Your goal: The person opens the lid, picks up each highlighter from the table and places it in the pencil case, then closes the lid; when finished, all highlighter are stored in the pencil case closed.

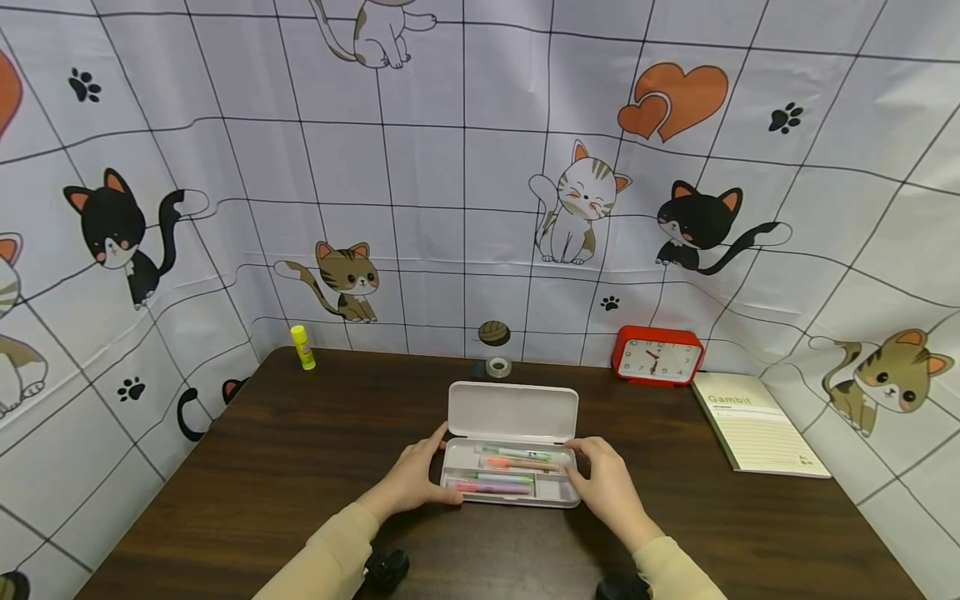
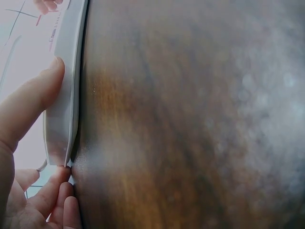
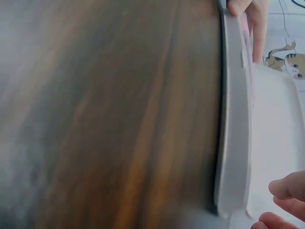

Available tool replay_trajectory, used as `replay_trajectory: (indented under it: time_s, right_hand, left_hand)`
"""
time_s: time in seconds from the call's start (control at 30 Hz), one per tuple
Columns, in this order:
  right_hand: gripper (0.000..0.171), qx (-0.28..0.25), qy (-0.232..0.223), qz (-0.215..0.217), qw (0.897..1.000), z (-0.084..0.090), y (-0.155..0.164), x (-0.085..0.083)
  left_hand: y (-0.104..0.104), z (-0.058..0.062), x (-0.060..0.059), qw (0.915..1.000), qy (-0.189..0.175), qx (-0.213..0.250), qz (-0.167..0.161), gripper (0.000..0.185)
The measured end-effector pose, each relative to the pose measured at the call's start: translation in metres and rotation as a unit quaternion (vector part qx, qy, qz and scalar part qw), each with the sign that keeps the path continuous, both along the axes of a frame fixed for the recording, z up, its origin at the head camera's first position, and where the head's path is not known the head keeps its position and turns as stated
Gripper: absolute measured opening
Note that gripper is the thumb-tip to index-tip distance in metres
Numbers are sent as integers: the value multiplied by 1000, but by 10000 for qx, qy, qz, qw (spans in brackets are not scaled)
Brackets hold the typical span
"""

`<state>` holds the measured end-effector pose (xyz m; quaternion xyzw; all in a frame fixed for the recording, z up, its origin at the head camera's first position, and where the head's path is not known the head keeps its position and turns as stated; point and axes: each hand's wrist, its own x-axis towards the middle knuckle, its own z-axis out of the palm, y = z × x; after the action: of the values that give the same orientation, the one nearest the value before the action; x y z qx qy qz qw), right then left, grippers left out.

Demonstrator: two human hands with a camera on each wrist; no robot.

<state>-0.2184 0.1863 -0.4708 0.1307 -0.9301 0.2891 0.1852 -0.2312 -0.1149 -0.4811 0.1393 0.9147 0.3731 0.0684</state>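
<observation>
A white pencil case (image 1: 558,502) lies on the table with its lid (image 1: 513,412) raised at the back. Inside, several slim coloured pens (image 1: 495,485) lie in two groups, front and back. My left hand (image 1: 411,481) grips the case's left end, its thumb at the front corner and its index finger reaching to the back. In the left wrist view, the thumb (image 2: 52,81) lies against the case's front wall. At the other end my right hand (image 1: 609,487) holds the case's right side with thumb and fingers; their exact contact is partly hidden.
A red clock (image 1: 658,357) and a notepad (image 1: 757,423) are at the back right. Behind the lid sits a roll of tape (image 1: 498,367). A yellow glue stick (image 1: 302,347) stands at the back left. A cat-patterned sheet (image 1: 427,167) encloses the table (image 1: 300,450).
</observation>
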Motion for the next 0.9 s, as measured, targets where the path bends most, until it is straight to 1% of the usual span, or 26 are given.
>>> replay_trajectory:
  time_s: [0.17,0.37,0.5,0.6,0.73,0.83,0.9]
  right_hand:
    - [34,-199,-268,-67,9994,-2,5,-2]
    - [50,-705,-517,-70,9961,-4,8,-9]
    - [56,-962,-891,-77,9913,-5,10,-12]
    - [58,-1148,-1250,-31,9855,-4,11,-13]
    - [61,-1530,-1701,41,9735,-2,10,-15]
    - [63,-1810,-1896,112,9650,-1,9,-17]
    - [64,-1932,-1930,183,9618,-2,9,-19]
  left_hand:
    - [-1,2,0,10000,-7,-12,6,113]
    - [-1,2,0,10000,-1,3,10,113]
    - [-2,2,1,10000,-8,-5,-2,113]
    - [-2,2,1,10000,-18,7,2,113]
    - [-2,1,0,10000,-29,-10,9,115]
    - [-2,-1,-1,10000,-46,-43,-17,116]
    - [-2,-1,-1,10000,-51,-42,-20,117]
